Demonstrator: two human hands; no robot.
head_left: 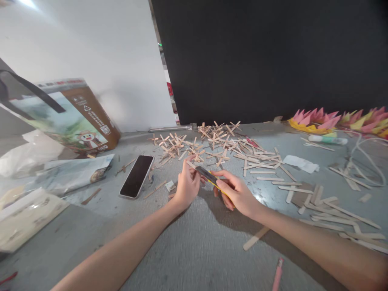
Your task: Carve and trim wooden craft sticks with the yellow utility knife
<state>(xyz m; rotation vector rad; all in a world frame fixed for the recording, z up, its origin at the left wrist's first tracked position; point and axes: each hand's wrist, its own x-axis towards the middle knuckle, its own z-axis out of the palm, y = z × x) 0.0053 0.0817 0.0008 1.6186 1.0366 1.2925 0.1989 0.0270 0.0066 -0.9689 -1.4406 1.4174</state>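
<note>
My right hand [235, 192] is closed round a yellow and black utility knife [207, 174], which slants up and left towards my other hand. My left hand [188, 184] is closed, its fingers curled at a short pale strip [190, 164] that looks like the end of a wooden craft stick. That strip meets the knife's dark front part, and the fingers hide most of it. Just beyond both hands lies a heap of craft sticks [218, 135], many crossed into star shapes. A single craft stick [256, 238] rests on the table under my right forearm.
A smartphone [137, 176] lies left of my hands. Farther left stand a printed bag [87, 117] and plastic packets [33, 218]. Loose sticks [330, 212], a glue stick [327, 140], pink-and-yellow paper crowns [315, 121] and a white cord [351, 157] occupy the right. A pink pencil [277, 275] lies nearby.
</note>
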